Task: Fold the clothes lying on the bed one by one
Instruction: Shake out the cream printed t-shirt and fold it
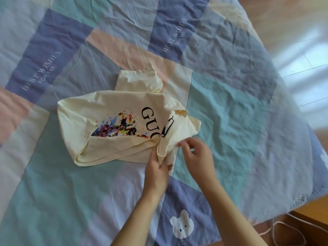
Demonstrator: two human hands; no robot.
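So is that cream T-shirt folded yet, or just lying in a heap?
Still a loose heap: the cream T-shirt is bunched and creased, edges uneven, print partly covered.

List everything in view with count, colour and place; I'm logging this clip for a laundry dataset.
T-shirt: one, cream with black letters and a multicolour splash print, crumpled at bed centre.
Bedspread: one, patchwork of blue, teal, pink and cream, covering the bed.
Bear patch: one, white, on the bedspread's near blue panel.
Floor: wooden, light brown, right of the bed.
Cord: pale, on the floor, lower right.
Left hand: grips the shirt's near edge.
Right hand: pinches the same edge.
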